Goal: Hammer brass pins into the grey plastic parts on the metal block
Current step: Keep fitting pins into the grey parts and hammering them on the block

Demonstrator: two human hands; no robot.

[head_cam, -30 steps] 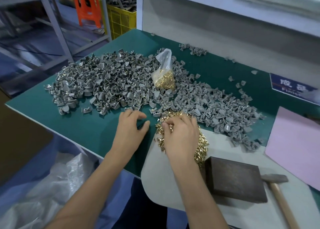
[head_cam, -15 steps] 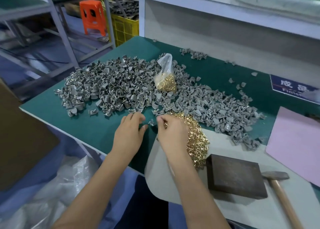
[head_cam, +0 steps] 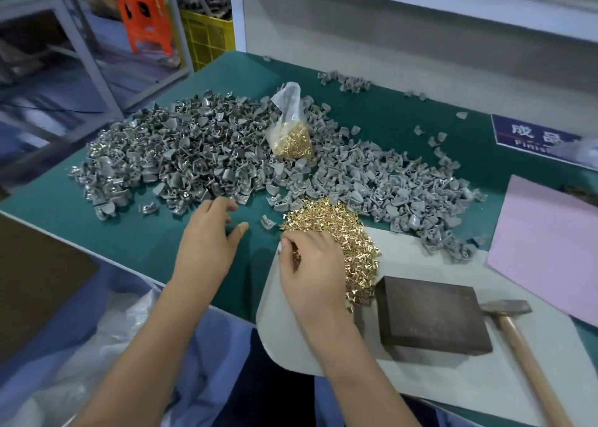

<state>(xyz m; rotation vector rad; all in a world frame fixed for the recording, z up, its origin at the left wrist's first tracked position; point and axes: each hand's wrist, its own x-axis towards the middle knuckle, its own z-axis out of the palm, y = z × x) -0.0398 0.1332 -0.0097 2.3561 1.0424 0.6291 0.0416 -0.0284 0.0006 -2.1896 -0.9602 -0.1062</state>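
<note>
The green bench [head_cam: 382, 113] fills most of the frame, running from the left edge to the upper right. Across its middle spreads a wide heap of grey plastic parts [head_cam: 181, 155], reaching from centre left to centre right. A pale mat [head_cam: 485, 381] covers the bench at lower right, with a pink sheet [head_cam: 550, 242] lying at the right edge. On the mat sits the dark metal block [head_cam: 433, 320], bare on top, and just right of it lies a hammer [head_cam: 521, 339] with a wooden handle pointing toward the lower right corner. Left of the block, a loose pile of brass pins [head_cam: 343, 229] straddles the mat's edge. A clear bag of pins [head_cam: 291, 135] stands among the grey parts at upper centre. The right hand [head_cam: 314, 268] rests on the near side of the pin pile, its grip pinching at pins with curled fingertips. The left hand [head_cam: 210, 236] lies on the bench at centre, grip released, fingers relaxed. One single grey part [head_cam: 268, 223] lies between the two hands, touching neither.
</note>
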